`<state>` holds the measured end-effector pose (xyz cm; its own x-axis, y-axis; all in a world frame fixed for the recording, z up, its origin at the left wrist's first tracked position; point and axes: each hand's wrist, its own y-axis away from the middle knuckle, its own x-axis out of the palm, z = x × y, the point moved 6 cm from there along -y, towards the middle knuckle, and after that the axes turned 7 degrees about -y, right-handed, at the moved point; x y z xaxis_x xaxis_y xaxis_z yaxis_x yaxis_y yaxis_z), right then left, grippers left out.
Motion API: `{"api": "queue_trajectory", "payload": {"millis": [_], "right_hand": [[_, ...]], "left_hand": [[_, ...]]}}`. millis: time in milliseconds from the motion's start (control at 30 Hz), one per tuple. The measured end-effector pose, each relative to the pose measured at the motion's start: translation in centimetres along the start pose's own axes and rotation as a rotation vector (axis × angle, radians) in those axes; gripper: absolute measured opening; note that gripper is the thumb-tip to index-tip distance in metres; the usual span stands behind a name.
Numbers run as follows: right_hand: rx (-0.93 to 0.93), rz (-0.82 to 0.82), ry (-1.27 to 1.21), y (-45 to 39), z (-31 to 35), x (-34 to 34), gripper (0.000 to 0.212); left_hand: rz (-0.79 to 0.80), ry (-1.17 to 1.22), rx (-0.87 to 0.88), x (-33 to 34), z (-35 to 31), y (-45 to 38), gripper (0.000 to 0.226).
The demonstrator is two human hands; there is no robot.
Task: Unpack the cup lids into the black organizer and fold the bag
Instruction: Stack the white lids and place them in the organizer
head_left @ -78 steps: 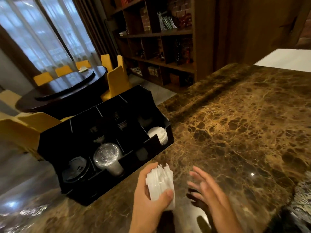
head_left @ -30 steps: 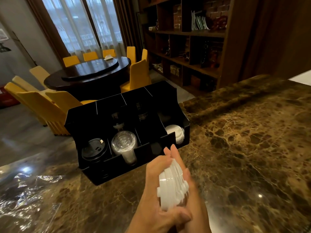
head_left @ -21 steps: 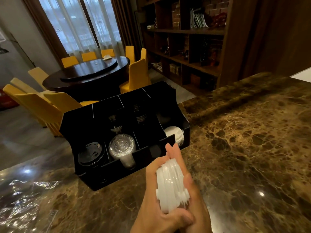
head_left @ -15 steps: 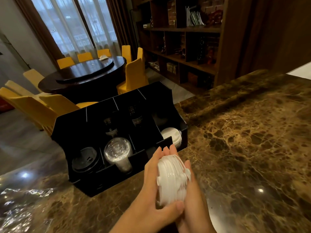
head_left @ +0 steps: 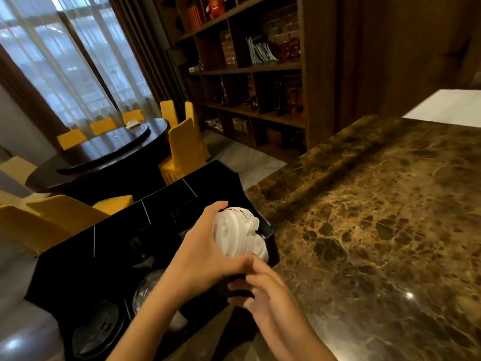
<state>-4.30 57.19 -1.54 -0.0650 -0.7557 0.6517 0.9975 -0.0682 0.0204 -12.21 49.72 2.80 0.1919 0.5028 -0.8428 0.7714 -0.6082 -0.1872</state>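
My left hand (head_left: 200, 256) grips a stack of white cup lids (head_left: 234, 235) on its side. It holds the stack over the right-end compartment of the black organizer (head_left: 117, 235), where more white lids (head_left: 261, 250) show just beneath. My right hand (head_left: 263, 290) is lower, at the organizer's front wall, off the stack. Its fingers are relaxed and reach toward my left thumb. Further left, clear dome lids (head_left: 145, 290) and black lids (head_left: 96, 327) fill other compartments. The bag is out of view.
The organizer stands at the left edge of a brown marble counter (head_left: 377, 230), which runs wide to the right. Beyond the counter edge are a round dark table (head_left: 104, 152), yellow chairs (head_left: 184, 144) and a bookshelf (head_left: 260, 74).
Both hands carried the lid stack forward from above the counter to over the organizer's right compartment. My right hand has come off the stack and dropped below it.
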Motion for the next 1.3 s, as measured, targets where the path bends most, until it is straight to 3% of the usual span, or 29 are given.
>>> {"api": "queue_trajectory", "payload": {"millis": [33, 100, 233, 333, 433, 600, 700, 833, 900, 1067, 1133, 1233, 1300], "right_hand": [[0.148, -0.089, -0.182, -1.0, -4.2, -2.4, 0.035], [0.183, 0.051, -0.264, -0.1, -5.7, -4.0, 0.045], [0.320, 0.134, -0.577, -2.6, -6.1, -4.0, 0.059], [0.326, 0.139, -0.844, -3.4, -7.1, -4.4, 0.059], [0.319, 0.082, -0.942, -4.4, -7.7, -5.1, 0.066], [0.298, 0.052, -1.093, -4.4, -7.9, -5.5, 0.045], [0.261, 0.007, -1.105, -4.5, -8.1, -5.6, 0.044], [0.252, -0.103, -1.024, -4.7, -8.6, -5.7, 0.010], [0.279, -0.161, -0.974, -4.6, -9.0, -6.0, 0.016], [0.302, -0.252, -0.959, -4.8, -10.4, -6.9, 0.044], [0.285, -0.274, -0.971, -4.8, -10.6, -7.1, 0.039], [0.243, -0.277, -1.013, -3.9, -10.3, -7.3, 0.016], [0.230, -0.265, -1.032, -2.9, -10.7, -7.4, 0.024]], "left_hand": [[0.047, -0.039, -0.002, 0.3, 0.4, -1.2, 0.111], [0.131, -0.128, 0.001, 0.7, 1.2, -3.2, 0.111], [0.231, -0.316, 0.050, 1.5, 2.2, -6.5, 0.108], [0.275, -0.367, 0.066, 2.5, 2.6, -8.1, 0.104], [0.312, -0.447, 0.069, 3.8, 3.0, -9.1, 0.101], [0.384, -0.663, 0.014, 6.5, 3.2, -9.6, 0.084], [0.425, -0.724, -0.040, 7.7, 3.1, -10.1, 0.082], [0.487, -0.847, -0.053, 9.2, 2.5, -10.1, 0.076], [0.465, -0.874, -0.066, 9.6, 2.4, -9.8, 0.076], [0.235, -0.831, -0.055, 9.5, 2.1, -8.4, 0.064], [0.224, -0.769, -0.060, 9.6, 2.3, -7.8, 0.070], [0.201, -0.745, -0.061, 9.5, 2.3, -7.5, 0.076], [0.195, -0.735, -0.072, 9.4, 2.2, -7.5, 0.077]]}}
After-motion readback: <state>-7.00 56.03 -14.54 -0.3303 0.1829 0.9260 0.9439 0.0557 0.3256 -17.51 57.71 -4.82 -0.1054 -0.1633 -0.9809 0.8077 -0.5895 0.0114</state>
